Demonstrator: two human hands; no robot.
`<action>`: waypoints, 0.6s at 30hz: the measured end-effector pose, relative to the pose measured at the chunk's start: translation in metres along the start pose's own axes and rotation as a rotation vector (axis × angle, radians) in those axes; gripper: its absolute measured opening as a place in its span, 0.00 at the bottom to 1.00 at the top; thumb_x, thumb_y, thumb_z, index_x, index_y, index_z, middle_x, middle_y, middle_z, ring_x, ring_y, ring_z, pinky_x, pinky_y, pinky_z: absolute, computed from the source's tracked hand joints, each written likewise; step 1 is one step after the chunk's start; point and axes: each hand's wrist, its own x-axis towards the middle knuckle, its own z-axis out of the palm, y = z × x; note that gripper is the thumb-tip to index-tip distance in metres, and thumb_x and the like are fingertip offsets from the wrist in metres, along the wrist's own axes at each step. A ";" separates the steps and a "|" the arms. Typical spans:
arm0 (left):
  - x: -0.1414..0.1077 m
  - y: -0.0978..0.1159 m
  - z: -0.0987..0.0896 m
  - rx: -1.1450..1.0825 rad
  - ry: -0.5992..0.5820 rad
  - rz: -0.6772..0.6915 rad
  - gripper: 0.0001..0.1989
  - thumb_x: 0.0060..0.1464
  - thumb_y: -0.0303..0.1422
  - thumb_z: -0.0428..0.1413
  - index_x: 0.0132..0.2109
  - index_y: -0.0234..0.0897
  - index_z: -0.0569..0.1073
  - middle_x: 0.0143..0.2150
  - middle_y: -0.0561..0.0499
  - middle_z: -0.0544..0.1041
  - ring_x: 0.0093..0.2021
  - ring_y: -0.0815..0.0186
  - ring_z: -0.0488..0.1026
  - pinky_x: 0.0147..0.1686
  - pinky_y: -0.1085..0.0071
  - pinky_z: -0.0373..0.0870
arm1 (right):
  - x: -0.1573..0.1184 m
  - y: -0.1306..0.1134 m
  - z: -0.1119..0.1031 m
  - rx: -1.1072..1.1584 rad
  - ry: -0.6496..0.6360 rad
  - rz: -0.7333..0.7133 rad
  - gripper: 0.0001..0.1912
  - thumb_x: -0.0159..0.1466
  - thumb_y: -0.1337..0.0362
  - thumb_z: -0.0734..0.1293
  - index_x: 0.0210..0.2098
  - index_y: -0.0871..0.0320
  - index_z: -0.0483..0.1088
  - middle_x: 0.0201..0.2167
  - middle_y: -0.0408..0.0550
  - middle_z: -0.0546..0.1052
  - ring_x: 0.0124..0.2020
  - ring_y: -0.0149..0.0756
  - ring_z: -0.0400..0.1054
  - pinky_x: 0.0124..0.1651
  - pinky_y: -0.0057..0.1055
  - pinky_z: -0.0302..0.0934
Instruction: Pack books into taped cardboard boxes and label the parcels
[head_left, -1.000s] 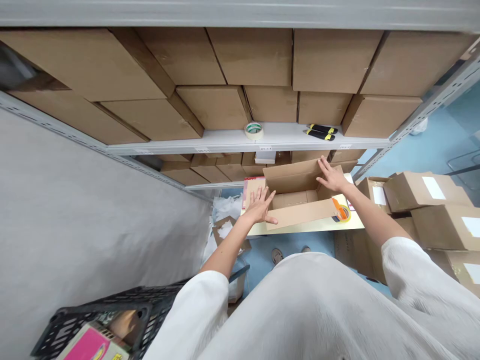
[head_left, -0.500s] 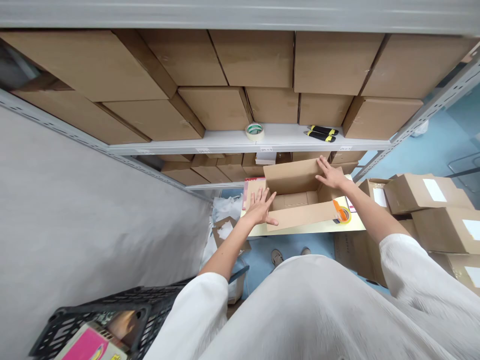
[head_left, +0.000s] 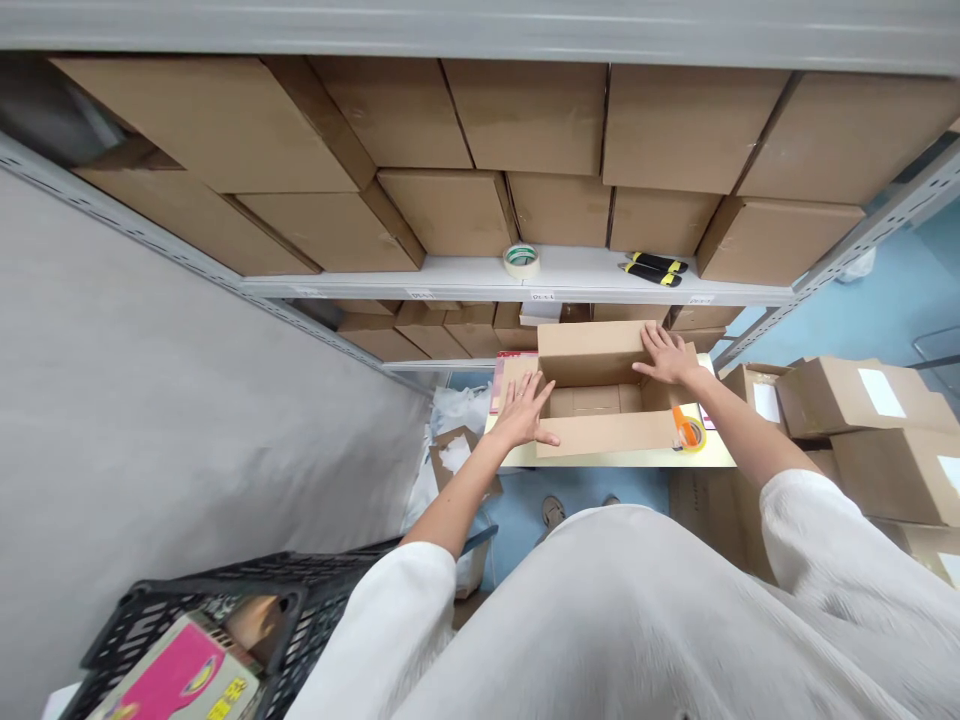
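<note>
Head view: the open brown cardboard carton sits on the pale yellow worktop, probably light, stiff-walled, bendable at the flaps; opposite walls offer the best hold. Left hand and right hand lie on its ends, each grip spread wide, clasping nothing. Grey metal shelving limits room beyond the carton; the worktop edge runs close before it.

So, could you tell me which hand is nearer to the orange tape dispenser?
The right hand, just beyond the orange tape dispenser. The left hand is farther off, at the open box's opposite end.
</note>
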 end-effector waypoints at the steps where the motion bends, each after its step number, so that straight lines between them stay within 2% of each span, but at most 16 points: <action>1: 0.001 -0.001 0.000 -0.005 0.006 0.003 0.75 0.38 0.66 0.74 0.83 0.41 0.51 0.86 0.32 0.40 0.84 0.32 0.31 0.79 0.35 0.27 | -0.005 0.002 0.002 0.003 -0.001 -0.021 0.60 0.70 0.29 0.53 0.83 0.55 0.20 0.85 0.55 0.30 0.85 0.63 0.28 0.80 0.69 0.35; 5: 0.006 -0.004 -0.003 -0.023 0.022 0.024 0.75 0.37 0.65 0.75 0.83 0.42 0.52 0.86 0.33 0.41 0.85 0.33 0.32 0.79 0.36 0.28 | -0.019 0.012 0.002 0.048 -0.052 -0.107 0.71 0.63 0.25 0.62 0.83 0.58 0.21 0.85 0.59 0.30 0.85 0.61 0.25 0.82 0.64 0.29; 9: 0.004 -0.005 -0.006 -0.037 0.033 0.050 0.74 0.38 0.66 0.74 0.83 0.41 0.53 0.86 0.32 0.42 0.85 0.34 0.34 0.80 0.36 0.29 | -0.024 0.016 -0.004 0.079 -0.134 -0.124 0.78 0.57 0.24 0.68 0.83 0.56 0.19 0.84 0.56 0.24 0.84 0.64 0.21 0.83 0.62 0.29; 13: -0.001 -0.003 -0.008 -0.041 0.033 0.058 0.72 0.39 0.66 0.73 0.83 0.40 0.54 0.85 0.32 0.43 0.85 0.35 0.36 0.80 0.37 0.28 | -0.029 0.013 -0.005 0.041 -0.226 -0.128 0.85 0.50 0.25 0.75 0.82 0.51 0.18 0.83 0.54 0.18 0.83 0.67 0.15 0.82 0.65 0.25; 18: -0.007 0.004 -0.013 -0.059 0.045 0.061 0.69 0.43 0.64 0.73 0.82 0.40 0.54 0.85 0.33 0.44 0.85 0.37 0.37 0.81 0.40 0.29 | -0.042 0.008 0.003 -0.063 -0.228 -0.138 0.87 0.47 0.28 0.78 0.83 0.51 0.20 0.82 0.58 0.16 0.81 0.74 0.14 0.79 0.72 0.26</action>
